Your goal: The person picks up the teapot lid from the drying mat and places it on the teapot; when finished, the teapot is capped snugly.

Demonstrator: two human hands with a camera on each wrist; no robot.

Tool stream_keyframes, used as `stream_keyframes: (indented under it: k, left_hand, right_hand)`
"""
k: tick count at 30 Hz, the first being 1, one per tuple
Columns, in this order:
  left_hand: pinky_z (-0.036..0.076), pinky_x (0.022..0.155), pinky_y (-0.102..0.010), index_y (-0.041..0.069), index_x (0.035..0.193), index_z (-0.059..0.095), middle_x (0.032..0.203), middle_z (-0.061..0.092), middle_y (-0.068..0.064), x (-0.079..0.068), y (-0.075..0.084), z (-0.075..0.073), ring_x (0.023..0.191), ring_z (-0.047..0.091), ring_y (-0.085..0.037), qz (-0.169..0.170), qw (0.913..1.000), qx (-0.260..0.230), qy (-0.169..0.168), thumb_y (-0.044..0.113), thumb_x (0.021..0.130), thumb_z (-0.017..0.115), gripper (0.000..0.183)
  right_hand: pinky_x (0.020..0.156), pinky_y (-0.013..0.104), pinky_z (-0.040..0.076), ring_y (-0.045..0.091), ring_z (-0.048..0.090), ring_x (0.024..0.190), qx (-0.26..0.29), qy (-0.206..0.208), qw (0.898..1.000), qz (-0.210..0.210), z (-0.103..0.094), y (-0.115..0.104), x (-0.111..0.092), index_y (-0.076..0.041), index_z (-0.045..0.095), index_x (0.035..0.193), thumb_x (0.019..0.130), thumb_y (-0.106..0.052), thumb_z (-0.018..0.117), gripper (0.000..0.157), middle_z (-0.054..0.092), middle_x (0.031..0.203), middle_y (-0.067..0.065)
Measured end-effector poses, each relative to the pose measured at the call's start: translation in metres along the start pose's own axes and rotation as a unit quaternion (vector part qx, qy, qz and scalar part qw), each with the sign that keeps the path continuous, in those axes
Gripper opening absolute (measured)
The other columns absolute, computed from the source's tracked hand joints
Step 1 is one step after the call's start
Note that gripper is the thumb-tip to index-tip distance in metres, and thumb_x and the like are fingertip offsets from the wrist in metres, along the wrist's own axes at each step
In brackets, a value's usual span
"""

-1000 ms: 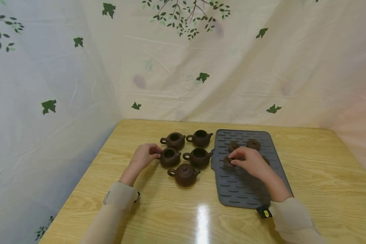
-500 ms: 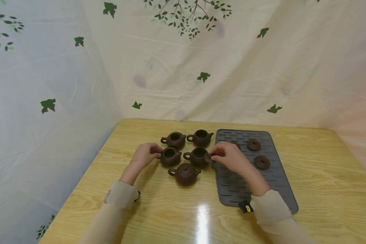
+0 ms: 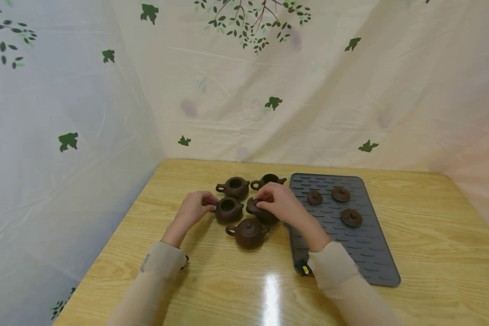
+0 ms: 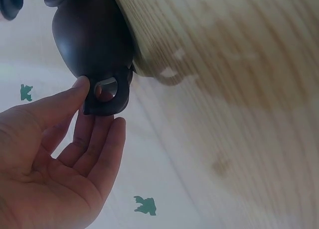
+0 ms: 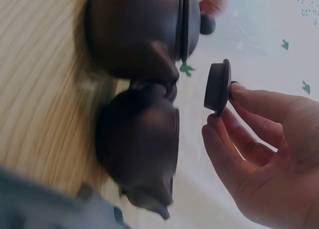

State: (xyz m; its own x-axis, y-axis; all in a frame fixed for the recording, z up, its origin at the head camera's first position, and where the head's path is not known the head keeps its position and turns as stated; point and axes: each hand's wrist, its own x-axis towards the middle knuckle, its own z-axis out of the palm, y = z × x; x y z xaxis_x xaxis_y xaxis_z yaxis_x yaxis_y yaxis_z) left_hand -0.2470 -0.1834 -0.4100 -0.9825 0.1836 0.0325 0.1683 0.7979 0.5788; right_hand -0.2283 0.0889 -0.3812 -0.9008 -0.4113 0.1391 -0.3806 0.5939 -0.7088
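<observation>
My left hand (image 3: 193, 210) pinches the handle (image 4: 108, 108) of a dark brown lidless teapot (image 3: 229, 216), thumb on one side and fingers on the other. The teapot stands on the wooden table. In my right hand (image 3: 284, 206) is a small round lid (image 5: 217, 87), gripped by its knob. It hovers over the open teapot (image 5: 142, 139) to the right of the one my left hand holds, and my hand partly covers that pot in the head view. A teapot with its lid on (image 3: 249, 235) stands nearest me. Two more lidless teapots, a left one (image 3: 239, 192) and a right one (image 3: 261, 184), stand behind.
A dark grey ridged mat (image 3: 350, 253) lies on the right of the table (image 3: 228, 290). Three loose lids rest on it: a small one (image 3: 314, 198), one farther back (image 3: 341, 194) and one nearer (image 3: 352, 218). A patterned cloth (image 3: 228, 113) hangs behind the table.
My right hand has picked a lid up from the mat and carried it left over the teapots. My left hand has stayed on the teapot's handle.
</observation>
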Motion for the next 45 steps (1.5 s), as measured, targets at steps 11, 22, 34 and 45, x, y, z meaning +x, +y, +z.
stream_keyframes:
  k: [11,22,34,45]
  left_hand:
    - [0.058,0.085,-0.039,0.006,0.103,0.075,0.103,0.076,-0.011,0.0,0.001,-0.002,0.097,0.072,-0.025,-0.002,1.0,-0.001,-0.002,0.004,0.09,0.071,0.013]
    - [0.058,0.086,-0.041,0.006,0.102,0.075,0.102,0.077,-0.01,-0.001,0.0,0.0,0.095,0.072,-0.024,0.0,1.0,0.004,0.001,0.004,0.089,0.072,0.013]
    - [0.058,0.087,-0.041,0.006,0.103,0.076,0.103,0.077,-0.01,0.0,0.002,-0.001,0.097,0.072,-0.024,0.001,0.9999,0.009,0.005,0.005,0.09,0.072,0.014]
    - [0.058,0.087,-0.041,0.006,0.103,0.075,0.104,0.077,-0.01,0.0,0.002,0.0,0.096,0.073,-0.025,0.0,0.9999,0.011,0.006,0.004,0.089,0.072,0.014]
  right_hand:
    - [0.085,0.037,0.058,0.023,0.068,0.101,0.034,0.01,0.999,0.026,0.031,-0.022,0.032,-0.013,0.074,0.103,0.093,-0.015,0.07,0.01,0.069,0.109,0.005]
    - [0.077,0.033,0.058,0.019,0.069,0.091,0.038,0.016,0.996,0.083,0.06,-0.023,0.053,-0.014,0.075,0.101,0.092,-0.017,0.072,0.01,0.074,0.101,0.004]
    - [0.08,0.036,0.058,0.021,0.07,0.091,0.01,0.022,0.996,0.081,0.07,-0.026,0.055,-0.011,0.076,0.099,0.091,-0.015,0.074,0.009,0.075,0.1,0.005]
    - [0.083,0.037,0.057,0.021,0.069,0.093,-0.039,0.029,0.996,0.075,0.074,-0.028,0.056,-0.013,0.077,0.098,0.09,-0.017,0.075,0.01,0.074,0.101,0.004]
